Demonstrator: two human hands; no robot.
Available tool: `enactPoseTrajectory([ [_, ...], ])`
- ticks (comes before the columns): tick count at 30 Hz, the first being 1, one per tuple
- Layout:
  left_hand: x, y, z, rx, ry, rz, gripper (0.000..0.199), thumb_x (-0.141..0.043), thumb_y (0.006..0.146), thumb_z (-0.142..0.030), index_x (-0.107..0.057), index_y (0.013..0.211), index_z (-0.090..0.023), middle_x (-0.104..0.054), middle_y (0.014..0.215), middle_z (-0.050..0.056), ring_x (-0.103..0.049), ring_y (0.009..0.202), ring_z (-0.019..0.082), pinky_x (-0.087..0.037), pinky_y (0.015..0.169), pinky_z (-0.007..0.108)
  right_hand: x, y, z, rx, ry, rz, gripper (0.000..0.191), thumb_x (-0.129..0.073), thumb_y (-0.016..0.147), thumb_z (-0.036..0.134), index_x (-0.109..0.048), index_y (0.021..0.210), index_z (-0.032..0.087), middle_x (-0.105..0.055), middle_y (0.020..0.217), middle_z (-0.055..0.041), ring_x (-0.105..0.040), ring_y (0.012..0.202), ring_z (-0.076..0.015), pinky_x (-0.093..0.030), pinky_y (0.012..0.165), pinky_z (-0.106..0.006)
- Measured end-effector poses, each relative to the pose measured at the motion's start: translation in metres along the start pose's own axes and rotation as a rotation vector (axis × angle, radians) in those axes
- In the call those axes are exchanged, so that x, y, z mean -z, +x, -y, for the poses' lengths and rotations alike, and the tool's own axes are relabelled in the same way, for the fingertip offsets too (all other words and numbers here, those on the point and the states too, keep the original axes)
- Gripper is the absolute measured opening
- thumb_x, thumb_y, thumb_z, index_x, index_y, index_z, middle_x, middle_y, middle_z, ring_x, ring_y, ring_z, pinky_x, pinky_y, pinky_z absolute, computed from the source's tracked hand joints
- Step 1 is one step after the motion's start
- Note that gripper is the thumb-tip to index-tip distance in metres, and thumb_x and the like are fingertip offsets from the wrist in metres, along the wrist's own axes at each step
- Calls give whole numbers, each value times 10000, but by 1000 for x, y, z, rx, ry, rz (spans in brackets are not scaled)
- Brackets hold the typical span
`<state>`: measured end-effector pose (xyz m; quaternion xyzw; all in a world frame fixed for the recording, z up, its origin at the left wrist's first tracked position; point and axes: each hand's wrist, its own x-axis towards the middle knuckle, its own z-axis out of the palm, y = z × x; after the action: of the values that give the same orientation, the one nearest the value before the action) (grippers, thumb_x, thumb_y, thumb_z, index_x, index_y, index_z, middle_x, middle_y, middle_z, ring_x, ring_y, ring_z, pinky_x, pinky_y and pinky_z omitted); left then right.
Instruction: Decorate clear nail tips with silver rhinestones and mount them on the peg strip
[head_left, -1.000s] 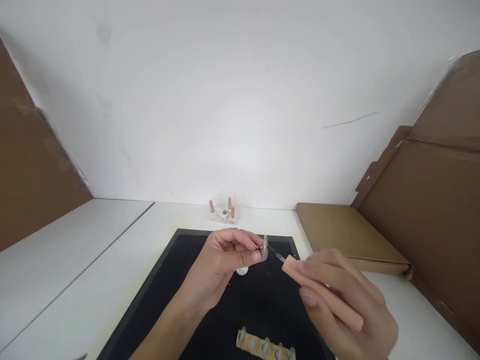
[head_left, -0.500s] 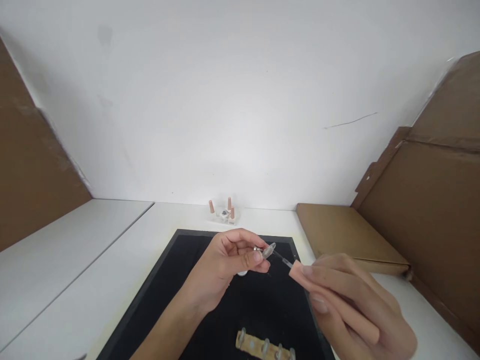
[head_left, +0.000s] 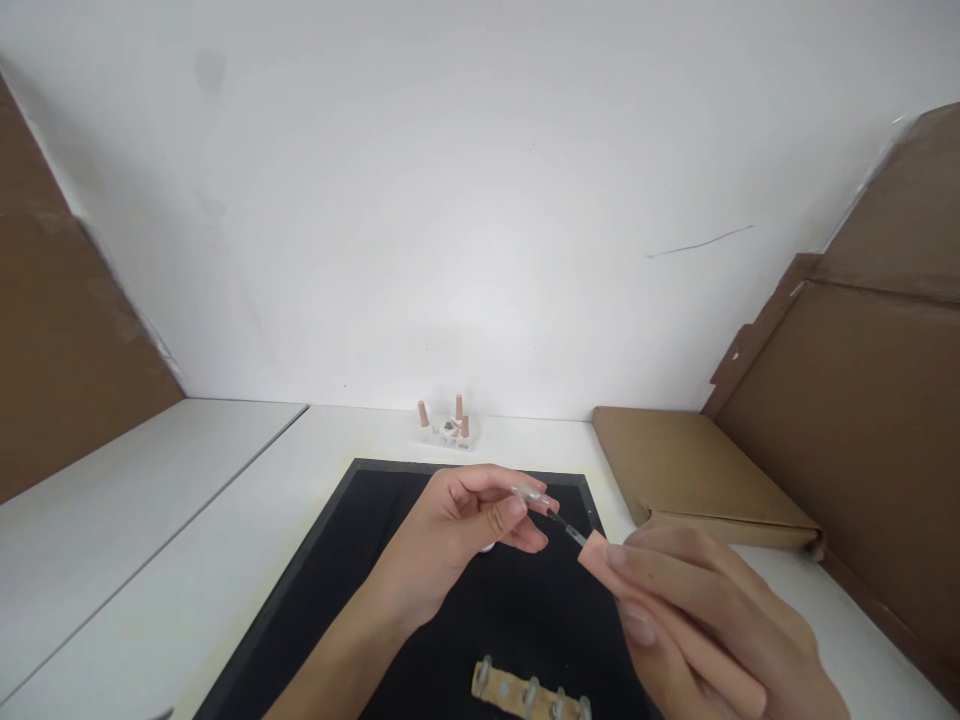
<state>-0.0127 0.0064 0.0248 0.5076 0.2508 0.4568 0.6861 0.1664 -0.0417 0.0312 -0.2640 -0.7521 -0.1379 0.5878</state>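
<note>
My left hand (head_left: 442, 545) pinches a small clear false nail tip (head_left: 528, 493) between thumb and index finger, its other fingers partly curled beneath. My right hand (head_left: 720, 600) is closed around the long peach handle of a nail polish brush (head_left: 596, 553). The dark bristles point left and up, close to the free end of the nail tip; whether they touch it I cannot tell. Behind my left fingers, part of a white round object (head_left: 487, 547) peeks out. Below on the mat lies a wood-toned strip (head_left: 504, 688) carrying several clear, upright pieces.
A black mat (head_left: 517, 610) covers the white table (head_left: 247, 490) under my hands. Near the wall, a clear tray (head_left: 442, 442) holds nail polish bottles with peach caps (head_left: 459, 405). A flat cardboard box (head_left: 690, 460) lies at right, and cardboard panels stand on both sides.
The nail tip has turned from slanted upward to nearly flat in my left hand, and its shiny metal end is now hidden. My right hand with the brush has shifted slightly downward.
</note>
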Motion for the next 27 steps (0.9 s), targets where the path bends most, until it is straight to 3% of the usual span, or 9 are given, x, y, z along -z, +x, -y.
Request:
enactPoseTrajectory([
  [16,-3,-1,-1,36,-19,-15,95,-862,689,-231,-796,711,-167,-783,707,7,-690,607,80,-547,630,152,-1,0,1,16,-46,3,182,-561,809,42,-644,939,139,-671,649,-10,-604,532,-106,-512,449,-213],
  [27,-8,-1,-3,3,-34,-35,91,-873,654,-189,-786,629,-181,-776,706,5,-661,644,91,-525,622,159,0,3,1,9,0,94,248,-544,818,58,-647,1000,191,-680,655,-4,-608,496,-131,-502,401,-234],
])
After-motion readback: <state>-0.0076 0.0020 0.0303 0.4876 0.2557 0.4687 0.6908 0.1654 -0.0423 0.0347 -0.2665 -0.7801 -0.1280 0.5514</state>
